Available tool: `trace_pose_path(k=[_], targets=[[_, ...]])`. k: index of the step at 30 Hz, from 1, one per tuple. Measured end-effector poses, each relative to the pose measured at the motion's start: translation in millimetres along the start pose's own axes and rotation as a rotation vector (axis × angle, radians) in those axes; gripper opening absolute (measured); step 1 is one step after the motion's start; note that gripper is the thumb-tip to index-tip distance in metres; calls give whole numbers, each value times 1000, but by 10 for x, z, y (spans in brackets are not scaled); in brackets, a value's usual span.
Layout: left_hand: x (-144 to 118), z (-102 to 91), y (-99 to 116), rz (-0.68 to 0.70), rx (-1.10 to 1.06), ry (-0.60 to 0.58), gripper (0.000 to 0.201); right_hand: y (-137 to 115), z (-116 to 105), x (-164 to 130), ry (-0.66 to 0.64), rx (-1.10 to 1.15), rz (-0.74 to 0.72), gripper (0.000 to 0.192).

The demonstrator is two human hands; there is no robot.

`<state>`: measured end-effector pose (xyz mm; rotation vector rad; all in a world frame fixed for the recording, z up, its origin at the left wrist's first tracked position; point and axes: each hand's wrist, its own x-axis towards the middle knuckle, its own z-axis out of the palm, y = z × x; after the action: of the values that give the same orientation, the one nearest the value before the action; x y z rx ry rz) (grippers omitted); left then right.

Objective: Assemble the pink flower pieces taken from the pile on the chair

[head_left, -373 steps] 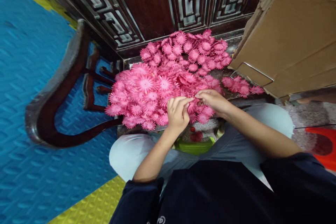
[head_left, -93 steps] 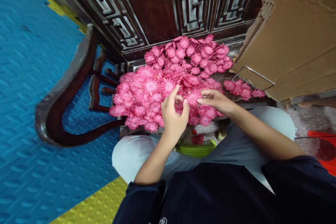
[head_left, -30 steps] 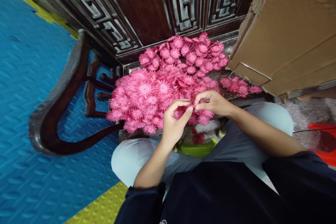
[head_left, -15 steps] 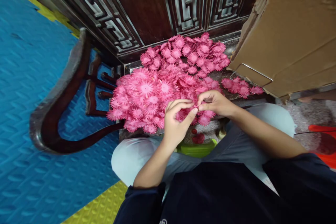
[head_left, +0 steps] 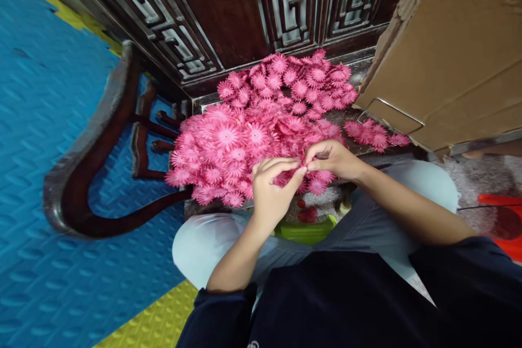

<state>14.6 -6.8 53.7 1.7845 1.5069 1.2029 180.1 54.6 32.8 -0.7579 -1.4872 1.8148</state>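
Observation:
A big heap of pink artificial flowers [head_left: 238, 155] with thin, spiky petals lies on a dark wooden seat in front of me. Over its near right edge, my left hand [head_left: 272, 187] and my right hand [head_left: 332, 162] meet at the fingertips. Both are closed in a pinch on a small pink flower, mostly hidden by the fingers. The right thumb and forefinger press together; the left thumb tip is close against them. Behind the main heap spreads a second, looser group of flowers [head_left: 299, 88].
A cardboard box [head_left: 457, 60] stands on the right, with a metal wire loop [head_left: 399, 111] and a few flowers [head_left: 367, 133] beside it. A curved wooden armrest [head_left: 67, 196] is at left. Between my knees sits a green object [head_left: 305, 232]. A carved wooden backrest [head_left: 228, 5] rises behind.
My left hand has shifted very slightly left, and the fingertips of both hands have moved a little around the small pink piece. The heap looks the same.

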Motion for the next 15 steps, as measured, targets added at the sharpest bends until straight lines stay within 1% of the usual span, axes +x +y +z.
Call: trace_pose_path(k=[3,7,9,12,15], targets=[[-11,-12,6,18,37,3,8,-4,9,-4,3,-16,-16,19],[-5,-29,-9,-19,-67,8,7,-20,24,-10,-31,-37,-5,20],[6,-34,-32,-81,-185,-19,5,-37,28,-15,-55,-48,1,21],[27,-39,-80,-210,-374,-84,5,-63,24,-27,-98,-62,3,20],[45,-52,-121,-288,-471,-140,6,-72,5,-39,-149,-64,-5,20]])
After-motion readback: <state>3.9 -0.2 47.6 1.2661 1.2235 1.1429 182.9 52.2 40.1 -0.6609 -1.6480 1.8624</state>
